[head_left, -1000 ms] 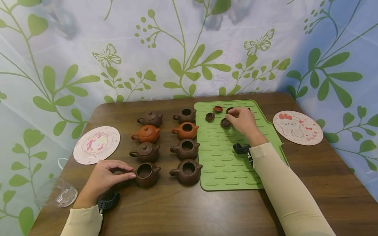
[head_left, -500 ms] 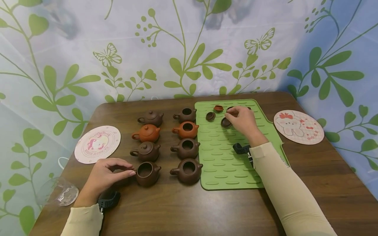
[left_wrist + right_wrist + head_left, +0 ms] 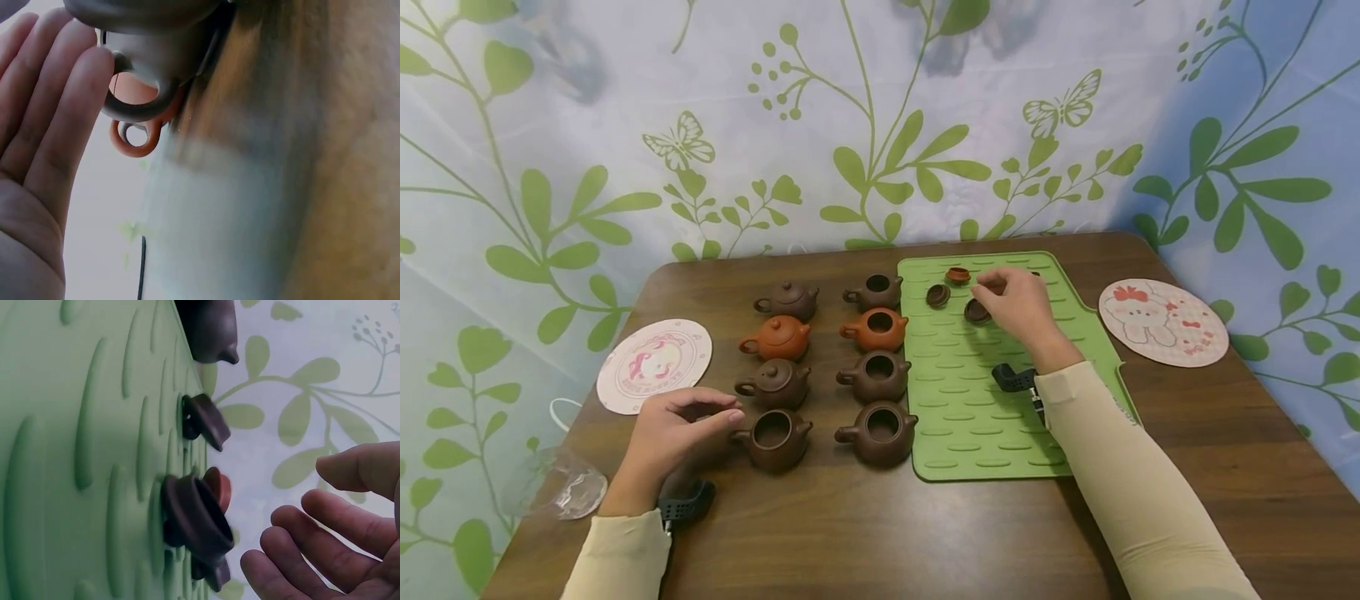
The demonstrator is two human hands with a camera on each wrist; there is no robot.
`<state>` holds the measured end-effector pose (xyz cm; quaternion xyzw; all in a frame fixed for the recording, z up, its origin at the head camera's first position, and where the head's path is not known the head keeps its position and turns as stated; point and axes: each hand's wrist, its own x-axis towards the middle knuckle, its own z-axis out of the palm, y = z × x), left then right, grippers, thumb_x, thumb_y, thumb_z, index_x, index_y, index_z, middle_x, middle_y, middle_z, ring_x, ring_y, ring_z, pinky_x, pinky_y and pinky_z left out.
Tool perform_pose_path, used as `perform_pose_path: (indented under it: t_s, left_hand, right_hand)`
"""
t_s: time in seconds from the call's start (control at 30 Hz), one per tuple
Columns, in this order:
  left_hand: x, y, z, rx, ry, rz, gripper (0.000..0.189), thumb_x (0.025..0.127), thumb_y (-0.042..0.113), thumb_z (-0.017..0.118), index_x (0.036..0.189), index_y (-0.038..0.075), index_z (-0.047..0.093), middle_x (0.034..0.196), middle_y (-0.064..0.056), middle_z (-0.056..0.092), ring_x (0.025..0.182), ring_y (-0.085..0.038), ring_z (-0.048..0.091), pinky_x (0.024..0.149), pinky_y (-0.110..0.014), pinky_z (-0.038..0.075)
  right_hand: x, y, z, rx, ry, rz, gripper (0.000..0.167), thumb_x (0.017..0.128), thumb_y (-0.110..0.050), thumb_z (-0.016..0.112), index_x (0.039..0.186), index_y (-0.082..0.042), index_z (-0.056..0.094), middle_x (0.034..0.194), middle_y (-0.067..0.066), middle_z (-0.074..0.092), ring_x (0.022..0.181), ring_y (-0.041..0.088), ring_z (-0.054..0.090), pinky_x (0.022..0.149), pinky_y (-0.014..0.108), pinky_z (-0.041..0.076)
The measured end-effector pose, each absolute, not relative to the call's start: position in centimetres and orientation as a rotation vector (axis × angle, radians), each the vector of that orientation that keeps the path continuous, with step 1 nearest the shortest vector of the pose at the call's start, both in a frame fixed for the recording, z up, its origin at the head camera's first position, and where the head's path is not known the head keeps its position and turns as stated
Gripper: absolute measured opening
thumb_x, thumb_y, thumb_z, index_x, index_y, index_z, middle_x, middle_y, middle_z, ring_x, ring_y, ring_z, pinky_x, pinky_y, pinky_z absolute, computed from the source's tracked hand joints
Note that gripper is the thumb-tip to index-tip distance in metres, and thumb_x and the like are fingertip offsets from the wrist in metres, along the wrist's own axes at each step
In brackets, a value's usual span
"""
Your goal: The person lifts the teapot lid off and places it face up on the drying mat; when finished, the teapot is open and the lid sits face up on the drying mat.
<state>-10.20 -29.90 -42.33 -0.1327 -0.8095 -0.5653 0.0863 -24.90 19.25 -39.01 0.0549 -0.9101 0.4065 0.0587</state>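
My left hand (image 3: 673,433) is held just left of the front lidless brown teapot (image 3: 778,457), its thumb and fingers apart beside the handle. In the left wrist view its straight fingers (image 3: 62,119) hold nothing, and a dark loop handle (image 3: 140,114) shows beyond them. Over the far part of the green mat (image 3: 958,400), my right hand (image 3: 1017,308) hovers above an upturned brown lid (image 3: 976,312). The right wrist view shows its fingers (image 3: 331,544) spread loosely, apart from the lids. An orange lid (image 3: 958,275) and another brown lid (image 3: 937,296) lie farther left.
Beyond the front teapot stand two brown lidded teapots and an orange lidded one (image 3: 784,337). A second column of lidless teapots (image 3: 880,450) lines the mat's left edge. Round printed mats lie left (image 3: 655,367) and right (image 3: 1165,325); a clear glass (image 3: 580,492) is at the left edge.
My left hand has come away from the front teapot's handle, slightly up and left of it. My right hand has hardly moved. The head view has shifted a little.
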Motion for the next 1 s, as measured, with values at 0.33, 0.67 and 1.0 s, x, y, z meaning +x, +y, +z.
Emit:
perform_pose_path:
  t_s: [0.33, 0.67, 1.0]
  left_hand:
    - [-11.5, -29.7, -41.5, -0.209, -2.476, -1.655, 0.037, 0.084, 0.002, 0.09, 0.119, -0.005, 0.076, 0.111, -0.022, 0.075, 0.096, -0.017, 0.075, 0.081, -0.023, 0.058]
    - [-14.3, -30.2, -41.6, -0.282, -2.757, -1.584, 0.05, 0.086, 0.025, 0.092, 0.126, 0.0, 0.075, 0.123, -0.012, 0.074, 0.117, -0.03, 0.069, 0.09, -0.02, 0.053]
    - [-15.0, -30.0, -41.8, -0.295, -2.778, -1.555, 0.043, 0.085, 0.025, 0.092, 0.121, 0.006, 0.08, 0.116, -0.006, 0.077, 0.106, -0.019, 0.073, 0.086, -0.021, 0.055]
  right_hand:
    - [-23.9, 15.5, -37.4, 0.323, -2.734, 1.287, 0.029, 0.105, -0.023, 0.07, 0.126, -0.003, 0.073, 0.116, 0.014, 0.073, 0.105, 0.03, 0.068, 0.089, 0.05, 0.054]
    - [-22.9, 7.5, -34.6, 0.816, -2.734, 1.181, 0.027, 0.105, -0.024, 0.071, 0.124, -0.005, 0.074, 0.12, 0.009, 0.071, 0.109, 0.025, 0.066, 0.092, 0.042, 0.053]
    - [-21.7, 0.5, -32.7, 1.414, -2.781, 0.707, 0.032, 0.105, -0.024, 0.07, 0.13, -0.005, 0.071, 0.124, 0.008, 0.069, 0.115, 0.023, 0.064, 0.102, 0.037, 0.048]
